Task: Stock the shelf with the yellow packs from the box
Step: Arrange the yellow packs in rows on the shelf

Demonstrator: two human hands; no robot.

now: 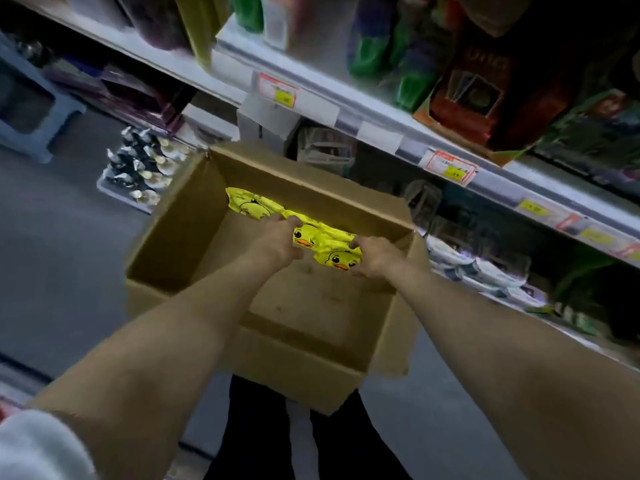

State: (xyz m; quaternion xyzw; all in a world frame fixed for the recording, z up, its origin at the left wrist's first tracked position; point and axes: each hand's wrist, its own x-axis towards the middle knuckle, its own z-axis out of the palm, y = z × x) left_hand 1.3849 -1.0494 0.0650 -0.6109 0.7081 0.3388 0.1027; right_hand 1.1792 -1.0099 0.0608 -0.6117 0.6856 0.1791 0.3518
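Head view: single wide-angle, looking steeply down, close over open cardboard box (pixel 221 271); shop shelves (pixel 346 95) beyond, upper right.

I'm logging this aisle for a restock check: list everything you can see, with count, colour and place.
cardboard box: one, brown, open, in front of the person
yellow packs: at least three, yellow with duck print, along the box's far wall
shelf edge: one, pale, above the box
price tags: several, red and yellow, on the shelf edge
green packs: several, green, upper shelf
red carton: one, red, right of the green packs
stool: one, blue-grey, far left
left hand: grips a yellow pack
right hand: grips a yellow pack
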